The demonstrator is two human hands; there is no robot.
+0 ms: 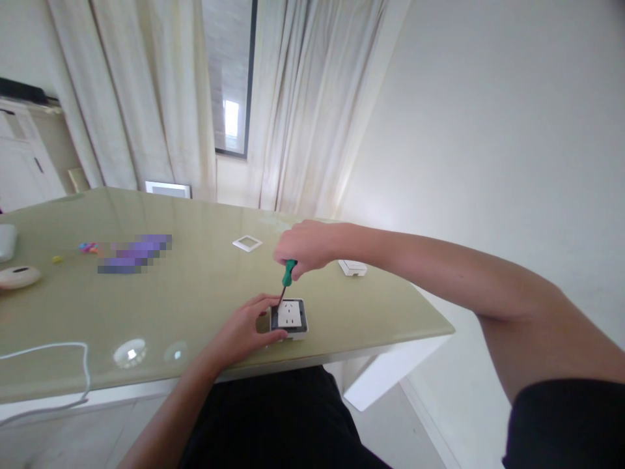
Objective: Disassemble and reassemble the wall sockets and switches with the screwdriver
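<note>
A white wall socket (290, 317) with a dark frame lies near the front edge of the pale green table (195, 293). My left hand (244, 329) rests on the table and grips the socket's left side with thumb and fingers. My right hand (303, 246) is closed round the green handle of a screwdriver (287, 277), held upright above the socket. Its thin shaft points down to the socket's upper left corner.
A white square frame (247, 243) lies further back on the table, and a white switch part (352, 267) sits beside my right wrist. A white cable (58, 365) runs along the left front edge. Small objects (18, 276) lie at the far left. The table ends just right of the socket.
</note>
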